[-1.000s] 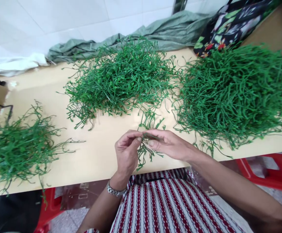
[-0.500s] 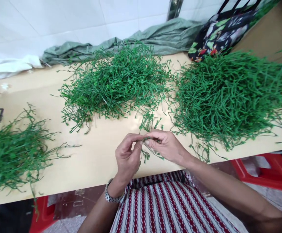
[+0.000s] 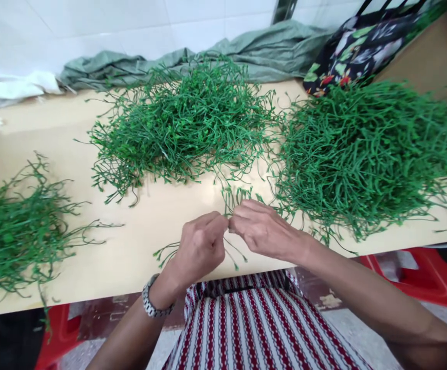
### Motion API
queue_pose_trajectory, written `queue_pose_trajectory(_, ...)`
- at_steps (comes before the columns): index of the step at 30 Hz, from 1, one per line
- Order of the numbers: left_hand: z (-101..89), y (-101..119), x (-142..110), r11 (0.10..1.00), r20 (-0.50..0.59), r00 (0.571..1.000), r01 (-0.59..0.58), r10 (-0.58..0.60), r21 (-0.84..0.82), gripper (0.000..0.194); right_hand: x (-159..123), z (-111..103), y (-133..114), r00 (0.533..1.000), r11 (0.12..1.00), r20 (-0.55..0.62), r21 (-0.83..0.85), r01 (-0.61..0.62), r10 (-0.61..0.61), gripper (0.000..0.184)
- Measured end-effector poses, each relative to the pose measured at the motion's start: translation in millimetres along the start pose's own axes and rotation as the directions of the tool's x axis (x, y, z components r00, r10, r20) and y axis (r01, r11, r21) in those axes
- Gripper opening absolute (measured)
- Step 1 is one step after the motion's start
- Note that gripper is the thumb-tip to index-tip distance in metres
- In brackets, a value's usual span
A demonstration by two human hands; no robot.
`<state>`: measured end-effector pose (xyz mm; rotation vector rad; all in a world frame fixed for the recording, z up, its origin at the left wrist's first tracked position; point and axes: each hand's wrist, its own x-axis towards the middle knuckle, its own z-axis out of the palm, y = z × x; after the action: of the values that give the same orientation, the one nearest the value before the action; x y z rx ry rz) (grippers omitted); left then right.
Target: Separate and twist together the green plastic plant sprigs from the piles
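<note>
My left hand (image 3: 202,244), with a metal-band watch (image 3: 154,298) on the wrist, is closed in a fist, knuckles up. My right hand (image 3: 262,226) is closed too, its fingertips meeting the left's. Thin green plant-like stems (image 3: 237,198) stick out above the hands, and others (image 3: 234,256) poke out below. A few stems (image 3: 166,250) come out on the left side of my left hand. The exact grip between the fingers is hidden. Just beyond my hands lies a loose middle heap of green stems (image 3: 185,123).
A denser stem heap (image 3: 362,154) fills the right, beside a cardboard box (image 3: 435,61) and a flowered bag (image 3: 358,56). Another heap (image 3: 19,236) lies left. Green cloth (image 3: 269,49) runs along the wall. Red stools (image 3: 424,277) stand below the table edge (image 3: 104,293).
Both hands have turned knuckles up and curled from a fingertip pinch into fists. Stems now show left of the left hand. The view has shifted slightly.
</note>
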<state>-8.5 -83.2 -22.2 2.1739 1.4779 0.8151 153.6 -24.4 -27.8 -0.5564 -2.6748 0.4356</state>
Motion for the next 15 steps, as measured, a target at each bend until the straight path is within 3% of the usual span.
queue_pose_trajectory(4, -8.0, -5, 2, 0.965, 0.055, 0.996, -0.059, 0.075, -0.256, 0.022, 7, -12, 10, 0.98, 0.939, 0.114, 0.322, 0.117, -0.161, 0.025)
queue_pose_trajectory(7, -14.6, -9, 3, 0.869, 0.137, 0.988, 0.001, 0.077, -0.495, 0.022, 11, -15, 14, 0.968, 0.822, 0.182, 0.567, 0.04, -0.172, 0.021)
queue_pose_trajectory(11, -15.2, -15, 1, 0.78, 0.154, 0.981, 0.187, -0.117, -0.597, 0.016, 7, -12, 12, 0.967, 0.711, 0.256, 0.678, -0.187, 0.011, 0.016)
queue_pose_trajectory(15, -6.2, -15, 1, 0.731, 0.058, 0.942, 0.295, -0.331, -0.615, 0.009, -3, -16, 4, 0.907, 0.582, 0.307, 0.696, -0.421, 0.289, 0.017)
